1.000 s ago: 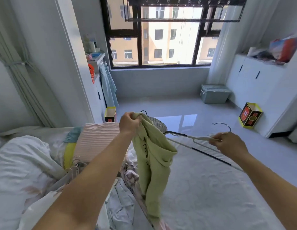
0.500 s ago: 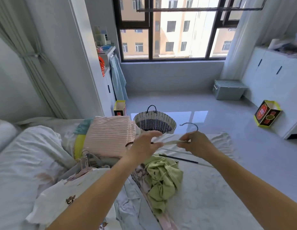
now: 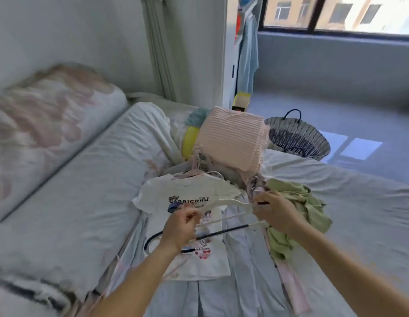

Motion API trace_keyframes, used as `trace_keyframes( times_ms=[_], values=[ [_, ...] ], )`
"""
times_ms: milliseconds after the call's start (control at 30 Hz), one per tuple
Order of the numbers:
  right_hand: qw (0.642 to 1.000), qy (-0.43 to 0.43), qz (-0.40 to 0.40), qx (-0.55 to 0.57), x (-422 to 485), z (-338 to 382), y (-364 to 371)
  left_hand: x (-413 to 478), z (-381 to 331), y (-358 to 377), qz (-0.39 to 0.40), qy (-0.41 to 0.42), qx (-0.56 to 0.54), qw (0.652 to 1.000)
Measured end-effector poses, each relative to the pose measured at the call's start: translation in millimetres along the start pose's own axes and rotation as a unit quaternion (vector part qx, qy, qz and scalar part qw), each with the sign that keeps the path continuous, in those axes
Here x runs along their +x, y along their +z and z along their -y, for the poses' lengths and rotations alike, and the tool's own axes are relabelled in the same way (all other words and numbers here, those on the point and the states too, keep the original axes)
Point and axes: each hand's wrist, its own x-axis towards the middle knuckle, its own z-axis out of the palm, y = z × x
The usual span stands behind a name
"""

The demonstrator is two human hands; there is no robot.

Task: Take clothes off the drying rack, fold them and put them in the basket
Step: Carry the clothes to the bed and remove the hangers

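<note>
A bedroom is seen, with a window at the far wall and a bed covered by a pale grey-blue sheet (image 3: 359,213) on which a heap of washing is spread. In the middle of the heap a white short-sleeved T-shirt with a printed front (image 3: 187,191) is laid flat. Just above that T-shirt a white plastic hanger with a black lower bar (image 3: 224,202) is held clear of the cloth by both hands. The left hand (image 3: 179,227) is curled round its left end over the T-shirt's print, and the right hand (image 3: 274,212) is clenched on its other shoulder at the T-shirt's right edge. Nothing is hung on it.

Just to the right of the T-shirt a crumpled olive-green soft garment (image 3: 297,202) is left in a loose pile, close behind the right hand. It is judged to be light, limp and not fragile. If lifted by one point it would only sag and twist, so it is best taken at two points along one edge, the shoulders or the hem, and shaken flat before folding.

Beyond the T-shirt a folded pink ribbed cloth (image 3: 233,140) is stacked. Further beyond it and to the right, on the floor past the mattress edge, a round woven basket with dark handles (image 3: 297,138) is set — well apart from the green garment.
</note>
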Motion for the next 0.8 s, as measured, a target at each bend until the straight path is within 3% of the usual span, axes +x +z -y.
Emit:
trace_keyframes(
  times_ms=[200,400,633,800],
  values=[
    [0.993,0.055,0.088,-0.049,12,15,122,-49,162,-38,-0.036,-0.188,0.012,0.981],
    [0.978,0.072,0.172,-0.093,22,9,227,-97,319,-52,-0.062,-0.342,0.031,0.937],
    [0.954,0.101,0.246,-0.140,17,-8,307,-102,421,-75,-0.045,-0.404,0.086,0.909],
    [0.958,0.098,0.232,-0.140,30,-4,318,-73,446,-79,-0.086,-0.442,0.138,0.882]
  ],
)
